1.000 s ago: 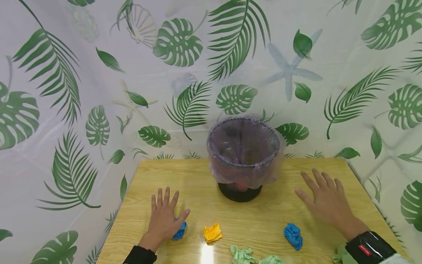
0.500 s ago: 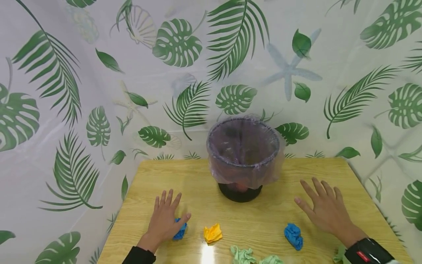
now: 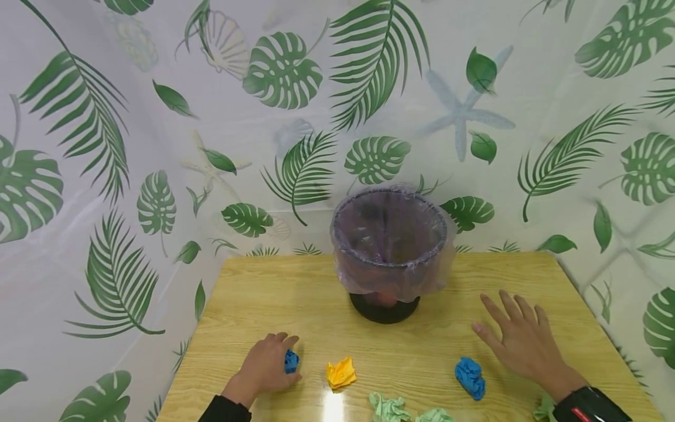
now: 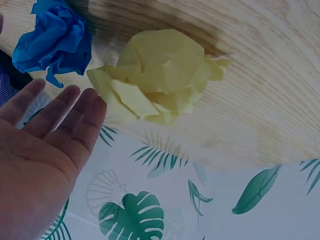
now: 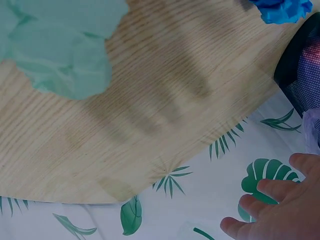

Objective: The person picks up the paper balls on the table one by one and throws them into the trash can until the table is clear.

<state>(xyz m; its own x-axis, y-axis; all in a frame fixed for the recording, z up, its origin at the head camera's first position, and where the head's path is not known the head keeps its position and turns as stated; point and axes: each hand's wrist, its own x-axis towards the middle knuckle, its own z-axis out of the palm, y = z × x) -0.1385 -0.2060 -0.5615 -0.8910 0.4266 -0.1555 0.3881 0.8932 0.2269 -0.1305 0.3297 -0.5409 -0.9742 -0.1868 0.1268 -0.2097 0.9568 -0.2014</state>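
Observation:
My left hand (image 3: 266,364) is at a crumpled blue paper ball (image 3: 292,361) on the left of the table. The ball shows between its bent fingers and thumb. In the left wrist view the fingertips lie close beside the blue paper, not closed round it, and a pale yellow crumpled paper (image 4: 160,75) is near them. My right hand (image 3: 519,343) is spread over the right side of the table and holds nothing; another blue paper ball (image 3: 470,378) lies to its left. Light green crumpled paper (image 5: 65,50) is large in the right wrist view.
A round bin (image 3: 390,281) lined with a translucent purple bag stands at the back of the wooden table (image 3: 274,281). An orange-yellow paper ball (image 3: 341,373) and green papers (image 3: 389,407) lie nearer the front. Leaf-patterned sheeting (image 3: 237,146) surrounds the table.
My left hand has come down to the blue paper ball, its spread fingers now bent beside it. The right hand has drawn slightly nearer, still spread.

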